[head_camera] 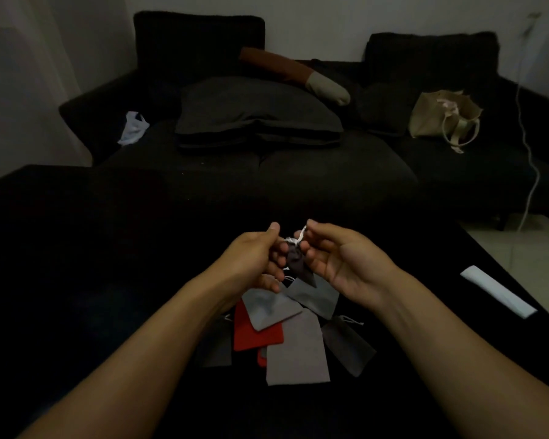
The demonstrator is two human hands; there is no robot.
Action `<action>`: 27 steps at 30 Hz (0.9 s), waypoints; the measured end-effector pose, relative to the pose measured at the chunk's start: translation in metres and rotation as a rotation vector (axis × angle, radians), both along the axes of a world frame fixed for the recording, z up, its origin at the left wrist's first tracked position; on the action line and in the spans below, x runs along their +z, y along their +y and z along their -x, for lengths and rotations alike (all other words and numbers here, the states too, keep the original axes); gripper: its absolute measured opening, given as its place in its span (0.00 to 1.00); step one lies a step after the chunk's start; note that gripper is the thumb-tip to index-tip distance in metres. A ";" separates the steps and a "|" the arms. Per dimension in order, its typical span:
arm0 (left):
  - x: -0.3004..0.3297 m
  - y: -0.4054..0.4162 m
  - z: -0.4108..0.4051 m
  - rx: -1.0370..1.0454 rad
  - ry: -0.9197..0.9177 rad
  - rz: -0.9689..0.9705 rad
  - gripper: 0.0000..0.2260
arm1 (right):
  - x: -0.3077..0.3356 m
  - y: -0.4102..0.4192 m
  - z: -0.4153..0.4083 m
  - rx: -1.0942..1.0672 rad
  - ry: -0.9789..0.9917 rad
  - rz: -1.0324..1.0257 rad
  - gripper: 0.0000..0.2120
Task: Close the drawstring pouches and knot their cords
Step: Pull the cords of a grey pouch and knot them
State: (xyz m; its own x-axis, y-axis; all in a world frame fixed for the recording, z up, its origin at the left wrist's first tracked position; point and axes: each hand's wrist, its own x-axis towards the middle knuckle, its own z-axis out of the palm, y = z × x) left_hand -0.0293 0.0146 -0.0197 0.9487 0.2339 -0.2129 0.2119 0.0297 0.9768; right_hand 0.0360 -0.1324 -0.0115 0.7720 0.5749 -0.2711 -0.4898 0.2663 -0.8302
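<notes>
A small dark grey pouch hangs between my two hands above the black table, its mouth gathered tight. Its white cord runs between my fingertips. My left hand pinches one cord end on the left, and my right hand pinches the other end on the right. Below them lies a pile of flat pouches: several grey pouches and a red pouch.
A white folded strip lies on the black table at the right. Beyond the table stands a dark sofa with cushions, a beige tote bag and a white plastic bag. A white cable hangs at the right.
</notes>
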 end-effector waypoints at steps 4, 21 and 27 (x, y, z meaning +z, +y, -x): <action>-0.003 -0.001 0.001 -0.072 -0.046 -0.101 0.15 | -0.001 0.001 0.001 0.020 0.100 -0.104 0.07; 0.018 0.050 0.006 0.167 -0.271 -0.032 0.17 | -0.003 -0.030 -0.021 -0.120 -0.511 0.389 0.13; 0.005 0.024 0.001 0.022 -0.256 -0.062 0.15 | -0.010 0.007 0.003 0.078 -0.421 0.290 0.15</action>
